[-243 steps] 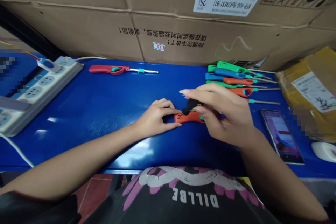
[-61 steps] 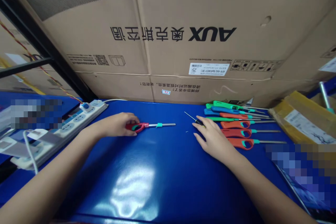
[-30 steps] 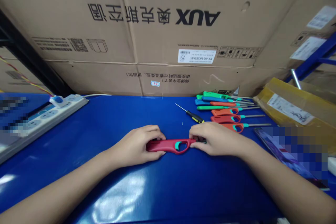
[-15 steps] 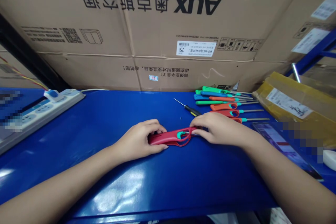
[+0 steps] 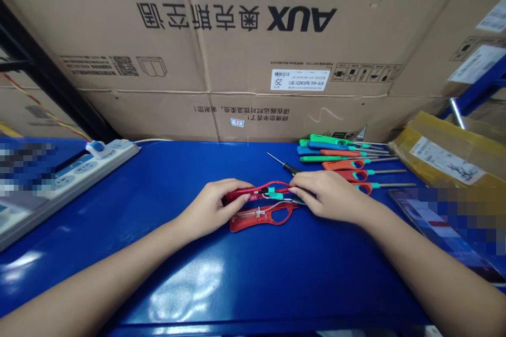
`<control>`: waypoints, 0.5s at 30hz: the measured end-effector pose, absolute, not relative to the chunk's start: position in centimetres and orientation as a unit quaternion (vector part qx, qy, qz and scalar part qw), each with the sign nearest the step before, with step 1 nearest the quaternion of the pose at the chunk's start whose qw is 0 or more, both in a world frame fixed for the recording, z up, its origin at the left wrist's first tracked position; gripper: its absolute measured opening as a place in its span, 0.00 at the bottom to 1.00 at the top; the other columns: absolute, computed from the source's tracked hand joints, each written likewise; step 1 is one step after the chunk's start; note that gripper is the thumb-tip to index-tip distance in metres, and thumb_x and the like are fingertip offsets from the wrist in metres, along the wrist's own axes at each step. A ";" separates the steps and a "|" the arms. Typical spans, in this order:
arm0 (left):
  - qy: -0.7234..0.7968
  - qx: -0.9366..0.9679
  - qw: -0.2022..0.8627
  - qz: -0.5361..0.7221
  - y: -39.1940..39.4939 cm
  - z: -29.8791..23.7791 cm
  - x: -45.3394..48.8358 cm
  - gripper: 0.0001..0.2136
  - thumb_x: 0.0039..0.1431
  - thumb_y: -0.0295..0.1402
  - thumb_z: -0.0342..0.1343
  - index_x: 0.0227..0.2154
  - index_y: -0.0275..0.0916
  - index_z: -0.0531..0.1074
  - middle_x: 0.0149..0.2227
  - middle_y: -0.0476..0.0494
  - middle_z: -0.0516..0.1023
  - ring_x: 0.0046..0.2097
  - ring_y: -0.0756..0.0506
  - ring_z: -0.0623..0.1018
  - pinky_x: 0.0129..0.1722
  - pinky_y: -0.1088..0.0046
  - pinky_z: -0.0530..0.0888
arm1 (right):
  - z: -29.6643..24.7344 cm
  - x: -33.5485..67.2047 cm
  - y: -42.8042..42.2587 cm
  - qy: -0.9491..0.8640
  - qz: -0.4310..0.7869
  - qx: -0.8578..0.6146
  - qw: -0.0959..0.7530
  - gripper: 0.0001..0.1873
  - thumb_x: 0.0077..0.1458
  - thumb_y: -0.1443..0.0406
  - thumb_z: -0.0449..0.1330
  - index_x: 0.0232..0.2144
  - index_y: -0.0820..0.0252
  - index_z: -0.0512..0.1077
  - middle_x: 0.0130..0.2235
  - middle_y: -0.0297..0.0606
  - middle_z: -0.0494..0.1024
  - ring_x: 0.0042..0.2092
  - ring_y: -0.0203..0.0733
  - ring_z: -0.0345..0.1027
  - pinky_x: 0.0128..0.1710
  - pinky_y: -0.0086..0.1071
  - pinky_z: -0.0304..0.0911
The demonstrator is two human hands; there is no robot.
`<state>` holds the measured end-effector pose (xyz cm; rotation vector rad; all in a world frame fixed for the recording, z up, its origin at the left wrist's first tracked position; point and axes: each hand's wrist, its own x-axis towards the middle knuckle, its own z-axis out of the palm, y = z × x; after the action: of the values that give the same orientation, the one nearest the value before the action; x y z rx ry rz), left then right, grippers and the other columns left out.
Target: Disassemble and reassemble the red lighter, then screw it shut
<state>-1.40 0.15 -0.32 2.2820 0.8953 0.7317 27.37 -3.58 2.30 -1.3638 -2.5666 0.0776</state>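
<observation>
Currently, upper red shell half (image 5: 256, 195) being pinched at both ends by thumbs and fingers of left hand (image 5: 217, 197), right hand (image 5: 332, 195), near side of screwdriver (image 5: 290, 168); lower shell half (image 5: 247, 223) being exposed farther from screwdriver.

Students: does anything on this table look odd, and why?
Yes: the red lighter between the left hand and right hand. Its casing is parted in two, baring inner parts, whereas the other lighters look closed.
</observation>
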 end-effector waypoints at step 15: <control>0.357 0.767 0.432 0.311 -0.6 -0.5 -0.5 0.16 0.66 0.41 0.57 0.49 0.37 0.79 0.49 0.42 0.83 0.48 0.43 0.82 0.51 0.67 0.78 | 0.6 23.3 -5.1 -0.806 0.021 -0.514 0.292 0.10 0.64 0.57 0.60 0.38 0.57 0.71 0.41 0.38 0.76 0.40 0.41 0.72 0.34 0.32 0.62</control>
<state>-0.47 -0.57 -0.47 1.9130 0.8905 0.7750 23.29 -5.11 0.57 -1.3698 -2.1480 0.0570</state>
